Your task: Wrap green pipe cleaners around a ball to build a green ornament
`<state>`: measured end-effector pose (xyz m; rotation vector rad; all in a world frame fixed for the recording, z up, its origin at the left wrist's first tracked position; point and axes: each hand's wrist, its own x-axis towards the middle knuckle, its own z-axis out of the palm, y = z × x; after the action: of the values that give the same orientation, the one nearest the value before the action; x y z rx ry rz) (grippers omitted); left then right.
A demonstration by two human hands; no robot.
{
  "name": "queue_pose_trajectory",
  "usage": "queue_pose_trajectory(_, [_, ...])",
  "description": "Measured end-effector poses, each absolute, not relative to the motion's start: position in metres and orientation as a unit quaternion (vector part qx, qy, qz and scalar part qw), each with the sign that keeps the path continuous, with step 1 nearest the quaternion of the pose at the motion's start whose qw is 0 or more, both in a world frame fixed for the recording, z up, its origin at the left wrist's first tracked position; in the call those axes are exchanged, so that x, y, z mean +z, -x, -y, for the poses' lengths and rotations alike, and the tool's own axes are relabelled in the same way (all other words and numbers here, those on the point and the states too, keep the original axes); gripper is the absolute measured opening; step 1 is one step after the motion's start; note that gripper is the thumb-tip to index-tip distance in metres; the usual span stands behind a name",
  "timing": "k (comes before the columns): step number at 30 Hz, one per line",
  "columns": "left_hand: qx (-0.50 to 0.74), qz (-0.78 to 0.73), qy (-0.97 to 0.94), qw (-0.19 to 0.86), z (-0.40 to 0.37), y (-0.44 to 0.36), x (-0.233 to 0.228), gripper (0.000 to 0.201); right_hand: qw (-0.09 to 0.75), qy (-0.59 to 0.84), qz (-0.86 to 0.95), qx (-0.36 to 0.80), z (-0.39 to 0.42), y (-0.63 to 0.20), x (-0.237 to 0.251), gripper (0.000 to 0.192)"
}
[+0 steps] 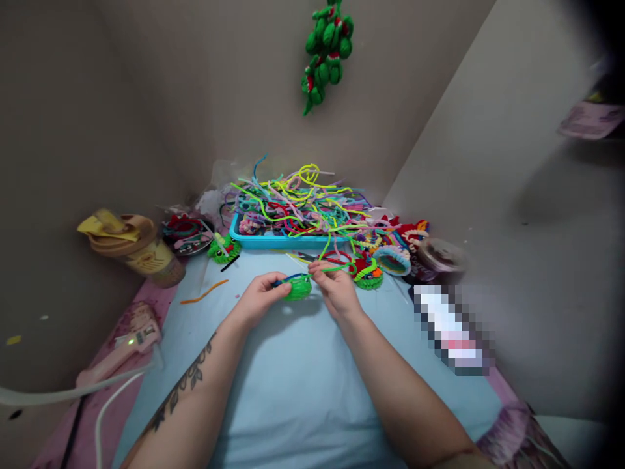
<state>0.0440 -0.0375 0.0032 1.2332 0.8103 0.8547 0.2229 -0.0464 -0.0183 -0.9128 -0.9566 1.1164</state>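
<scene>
My left hand pinches a small rounded green pipe-cleaner piece above the blue cloth. A dark blue strand runs along its upper edge. The fingers of my right hand are closed on a green pipe cleaner, whose free end curls off to the right. Both hands are close together, with the green piece between them. Just behind my right hand lie red-handled scissors, partly hidden. A green and red fuzzy figure sits to the right of that hand.
A blue tray heaped with colourful pipe cleaners stands at the back. On the left are a tilted cup, a green figure, an orange pipe cleaner and a pink glue gun. A blurred-out phone lies right.
</scene>
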Motion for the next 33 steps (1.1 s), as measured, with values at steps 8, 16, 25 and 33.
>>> queue_pose_trajectory(8, [0.385,-0.344,-0.499,0.696,0.038,-0.045,0.003,0.024,0.593,0.351,0.474,0.547,0.053,-0.22,-0.016,0.023])
queue_pose_trajectory(16, [0.364,-0.355,-0.546,0.666,0.04,-0.047,0.006,0.022,0.547,0.387,0.484,0.563,0.053,-0.219,-0.026,0.011])
queue_pose_trajectory(25, [0.33,-0.366,-0.58,0.649,0.036,-0.04,0.004,0.023,0.489,0.412,0.5,0.584,0.053,-0.223,-0.017,0.016])
queue_pose_trajectory(33, [0.312,-0.392,-0.604,0.619,0.039,-0.05,0.009,0.024,0.463,0.445,0.568,0.514,0.055,-0.223,-0.014,0.02])
